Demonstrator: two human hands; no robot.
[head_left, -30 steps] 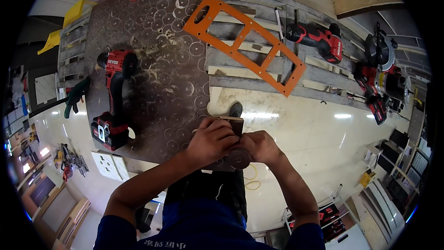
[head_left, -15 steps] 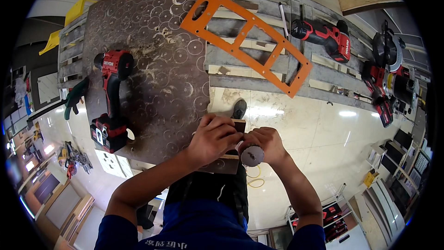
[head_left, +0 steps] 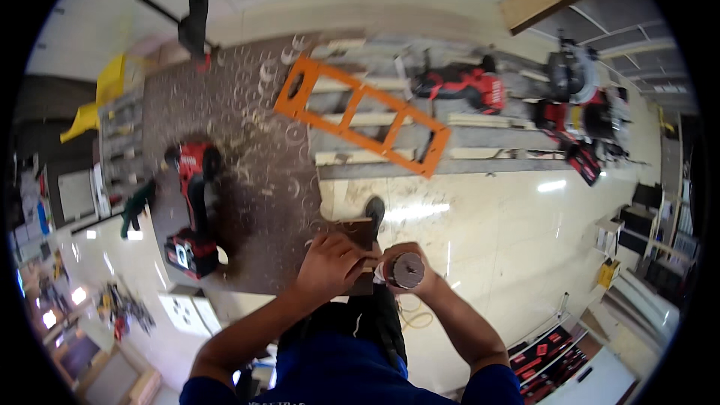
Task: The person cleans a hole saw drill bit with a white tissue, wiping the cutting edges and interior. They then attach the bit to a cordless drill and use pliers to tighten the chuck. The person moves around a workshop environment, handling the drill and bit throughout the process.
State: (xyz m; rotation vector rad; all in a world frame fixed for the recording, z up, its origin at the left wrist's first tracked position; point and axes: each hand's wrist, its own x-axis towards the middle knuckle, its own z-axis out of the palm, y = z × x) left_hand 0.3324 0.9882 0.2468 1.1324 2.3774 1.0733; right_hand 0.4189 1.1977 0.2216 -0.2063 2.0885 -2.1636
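Close in front of my body, my right hand [head_left: 429, 279] is wrapped round a short cylinder with a flat, round brown end [head_left: 407, 271]; a pale patch shows on its side. My left hand [head_left: 328, 264] is beside it, over the near right corner of the dark brown worktop [head_left: 255, 225]. Its fingers are bent and pressed together, with the tips against the cylinder's left side; what they pinch, if anything, is hidden. Beyond the left fingers lies a brown board piece [head_left: 358, 233] with a pale edge.
On the worktop's left stands a red and black cordless drill [head_left: 193, 206]. An orange slotted template [head_left: 360, 116] lies across the worktop and slatted pallet [head_left: 480, 139]. Another red power tool [head_left: 465, 86] and a circular saw [head_left: 574, 75] lie farther right. A black clamp [head_left: 195, 22] is at the far edge.
My head view has tilted, so the bench appears lower and is blurred. Both hands stay together at the cylinder; its round end now shows darker, and the left fingers have shifted slightly.
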